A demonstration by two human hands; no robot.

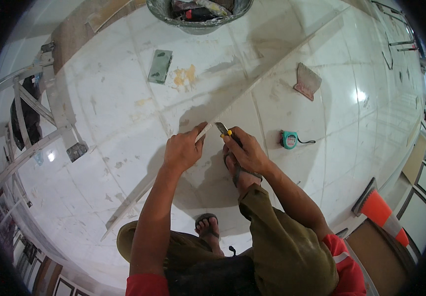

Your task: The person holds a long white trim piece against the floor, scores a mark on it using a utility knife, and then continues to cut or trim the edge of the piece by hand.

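A long, thin off-white strip (274, 65) runs diagonally across the tiled floor (99, 113). My left hand (183, 150) is closed around the strip near the middle of the view. In my right hand (245, 150) is a utility knife (225, 131) with a yellow part, its blade close beside the strip, just right of my left fingers; whether it touches cannot be told. My right sandalled foot (240, 172) is below that hand. A teal tape measure (289, 139) with a black strap lies to the right. A stained trowel-like plate (307, 81) lies above it.
A bucket (198, 24) of tools stands at the top. A grey-green rectangular piece (159, 66) lies below it. An aluminium ladder (45, 93) is at the left. An orange cone (380, 212) lies at the lower right. Metal frames (403, 44) stand along the right edge.
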